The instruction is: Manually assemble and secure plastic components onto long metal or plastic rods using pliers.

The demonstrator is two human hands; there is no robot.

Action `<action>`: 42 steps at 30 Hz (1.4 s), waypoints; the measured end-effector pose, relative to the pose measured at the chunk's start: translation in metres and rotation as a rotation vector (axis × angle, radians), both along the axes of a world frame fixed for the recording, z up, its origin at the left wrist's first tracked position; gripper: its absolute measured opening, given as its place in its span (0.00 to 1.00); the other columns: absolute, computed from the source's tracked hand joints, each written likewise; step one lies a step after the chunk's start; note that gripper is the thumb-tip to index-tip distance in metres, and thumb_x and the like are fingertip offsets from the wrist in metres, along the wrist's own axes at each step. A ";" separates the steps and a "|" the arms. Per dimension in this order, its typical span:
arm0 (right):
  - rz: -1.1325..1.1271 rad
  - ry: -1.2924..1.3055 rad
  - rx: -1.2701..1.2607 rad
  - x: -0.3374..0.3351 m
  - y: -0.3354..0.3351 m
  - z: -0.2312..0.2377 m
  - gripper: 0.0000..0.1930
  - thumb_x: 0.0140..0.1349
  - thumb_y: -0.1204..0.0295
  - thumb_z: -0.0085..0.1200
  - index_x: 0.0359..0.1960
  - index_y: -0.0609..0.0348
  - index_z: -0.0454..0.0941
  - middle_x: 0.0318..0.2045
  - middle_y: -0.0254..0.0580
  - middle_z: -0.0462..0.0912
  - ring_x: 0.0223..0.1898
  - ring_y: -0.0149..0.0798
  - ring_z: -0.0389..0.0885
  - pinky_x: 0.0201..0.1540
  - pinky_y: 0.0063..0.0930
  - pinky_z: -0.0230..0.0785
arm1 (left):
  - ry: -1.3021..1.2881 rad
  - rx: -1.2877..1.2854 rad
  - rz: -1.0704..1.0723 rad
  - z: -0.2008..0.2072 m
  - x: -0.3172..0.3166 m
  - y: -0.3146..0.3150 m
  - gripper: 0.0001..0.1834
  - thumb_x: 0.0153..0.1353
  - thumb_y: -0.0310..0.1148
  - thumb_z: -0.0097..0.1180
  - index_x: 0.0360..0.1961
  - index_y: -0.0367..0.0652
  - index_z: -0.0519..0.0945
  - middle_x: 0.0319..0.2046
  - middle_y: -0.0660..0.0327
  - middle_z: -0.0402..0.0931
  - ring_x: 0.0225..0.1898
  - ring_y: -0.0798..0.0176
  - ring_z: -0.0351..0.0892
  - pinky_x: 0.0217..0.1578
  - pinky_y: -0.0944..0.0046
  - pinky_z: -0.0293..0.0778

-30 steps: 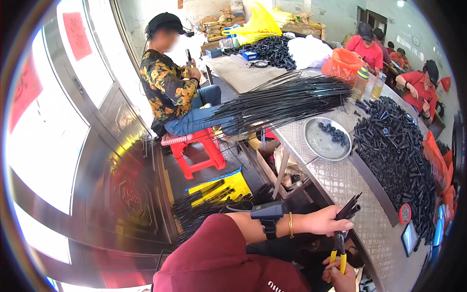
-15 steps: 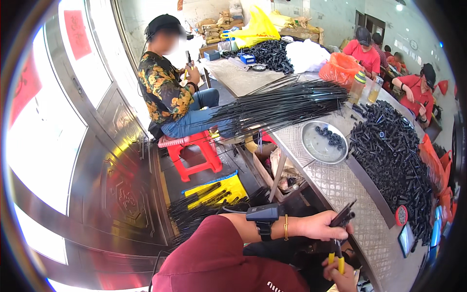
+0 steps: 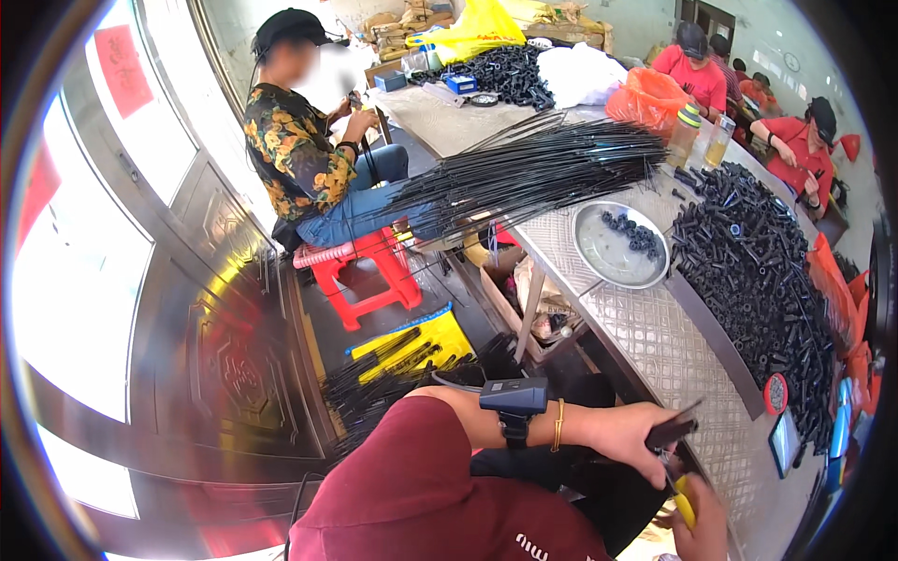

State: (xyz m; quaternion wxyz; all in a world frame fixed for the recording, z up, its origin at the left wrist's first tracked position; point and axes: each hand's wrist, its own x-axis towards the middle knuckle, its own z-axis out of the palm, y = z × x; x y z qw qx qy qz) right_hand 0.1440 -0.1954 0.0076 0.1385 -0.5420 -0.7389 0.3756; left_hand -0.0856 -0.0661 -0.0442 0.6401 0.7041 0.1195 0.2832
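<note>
Black parts in the left hand, yellow-handled pliers in the right, near the table's edge.
The left hand (image 3: 636, 439) is closed around a small cluster of slim black rod-like parts (image 3: 670, 433), near the edge of the grey metal tabletop with an embossed pattern (image 3: 645, 327); blur hides the count. The right hand (image 3: 703, 525) is wrapped around metal pliers with yellow handles (image 3: 687, 500), just below the left hand; what their tips grip, I cannot tell. Done well, I judge, this calls for a firm left grip close to the working end, the left thumb clear of the tips, the tool square to the part, and an even squeeze: too hard could mark the black surface, too loose could let it twist.
</note>
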 end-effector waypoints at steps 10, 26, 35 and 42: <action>-0.019 -0.268 0.291 -0.007 -0.006 0.008 0.25 0.61 0.79 0.48 0.61 0.63 0.58 0.44 0.49 0.73 0.40 0.41 0.75 0.34 0.27 0.71 | 0.086 -0.018 -0.029 0.007 0.001 0.002 0.25 0.38 0.37 0.72 0.34 0.37 0.72 0.29 0.61 0.73 0.31 0.68 0.73 0.32 0.66 0.70; -0.074 -0.219 0.264 -0.044 0.024 0.022 0.32 0.47 0.80 0.50 0.59 0.57 0.62 0.44 0.49 0.72 0.43 0.52 0.72 0.46 0.39 0.66 | -0.228 -0.261 0.052 0.004 -0.015 0.031 0.21 0.51 0.42 0.62 0.36 0.34 0.74 0.35 0.53 0.76 0.17 0.74 0.67 0.20 0.77 0.64; -0.103 1.389 -1.025 -0.038 0.004 -0.054 0.19 0.66 0.64 0.46 0.51 0.64 0.63 0.29 0.51 0.77 0.21 0.35 0.76 0.23 0.25 0.70 | -0.261 -0.144 -0.097 -0.015 0.004 0.036 0.37 0.49 0.65 0.55 0.35 0.34 0.77 0.32 0.57 0.78 0.18 0.79 0.64 0.18 0.78 0.59; 0.015 1.592 -1.091 -0.032 -0.008 -0.082 0.13 0.67 0.63 0.41 0.35 0.61 0.65 0.24 0.58 0.77 0.18 0.44 0.78 0.23 0.34 0.76 | -0.238 -0.186 -0.185 -0.013 0.013 0.026 0.31 0.55 0.58 0.56 0.33 0.33 0.78 0.29 0.57 0.79 0.23 0.73 0.72 0.25 0.72 0.67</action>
